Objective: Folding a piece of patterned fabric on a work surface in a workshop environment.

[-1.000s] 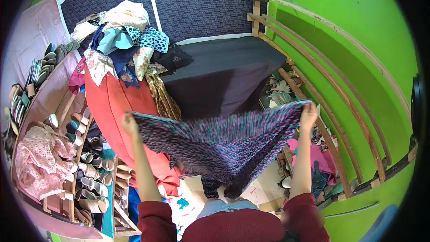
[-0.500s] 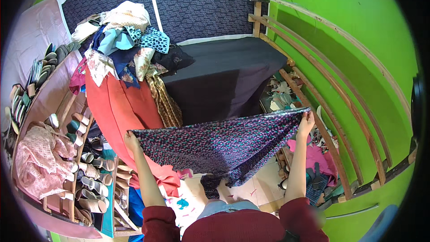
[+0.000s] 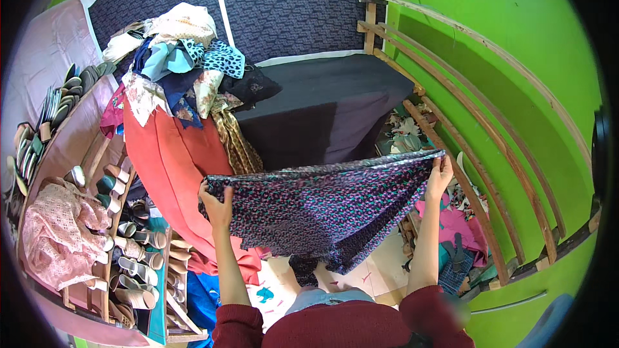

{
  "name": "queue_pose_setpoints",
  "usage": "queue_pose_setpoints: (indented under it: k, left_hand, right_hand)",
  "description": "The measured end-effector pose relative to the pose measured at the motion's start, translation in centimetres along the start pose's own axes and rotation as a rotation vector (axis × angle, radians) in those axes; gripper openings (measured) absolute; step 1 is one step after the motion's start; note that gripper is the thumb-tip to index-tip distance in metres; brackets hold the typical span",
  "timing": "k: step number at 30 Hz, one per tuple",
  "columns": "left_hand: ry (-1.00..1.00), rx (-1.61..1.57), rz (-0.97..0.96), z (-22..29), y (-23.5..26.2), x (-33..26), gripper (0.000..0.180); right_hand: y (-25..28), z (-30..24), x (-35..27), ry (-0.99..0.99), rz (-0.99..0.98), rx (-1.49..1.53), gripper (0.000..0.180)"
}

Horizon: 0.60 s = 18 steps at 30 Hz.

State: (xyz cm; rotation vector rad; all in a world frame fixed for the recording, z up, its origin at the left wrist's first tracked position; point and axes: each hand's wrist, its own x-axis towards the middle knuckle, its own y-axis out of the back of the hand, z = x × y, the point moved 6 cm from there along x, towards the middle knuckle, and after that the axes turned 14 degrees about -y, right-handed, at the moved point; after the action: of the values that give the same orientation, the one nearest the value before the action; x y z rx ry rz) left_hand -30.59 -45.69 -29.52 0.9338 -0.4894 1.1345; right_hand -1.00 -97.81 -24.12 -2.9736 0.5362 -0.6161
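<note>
A dark patterned cloth, speckled purple, green and white, is stretched between my two hands in front of me. At its upper left corner my left hand is closed on the fabric, thumb showing on the near side. My right hand pinches the upper right corner, slightly higher. The top edge runs nearly straight between them, while the lower part hangs in loose folds, with one end dangling near my legs. Behind the cloth stands a table covered in dark fabric.
Mixed fabrics are heaped at the table's left end, with a long red cloth hanging to the floor. Shoes fill racks on the left beside a pink lace cloth. Wooden rails line the green wall; scraps lie on the floor.
My left hand has moved right and inward, with its grip now further round the cloth's edge. The cloth's left side has bunched and drops lower. The right hand has barely moved.
</note>
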Motion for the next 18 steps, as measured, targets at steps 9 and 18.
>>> queue_pose_setpoints:
  k: [9,18]
  left_hand:
    - [-0.004,0.567,-0.484,-4.7,-1.6,2.5,0.058]
    - [0.867,-0.355,-0.041,-11.2,-15.4,1.3,0.031]
  right_hand:
    - [-4.1,-5.4,-0.9,0.362,0.096,-0.750,0.021]
    - [-11.4,5.0,-0.2,-0.186,-0.311,-0.298,0.017]
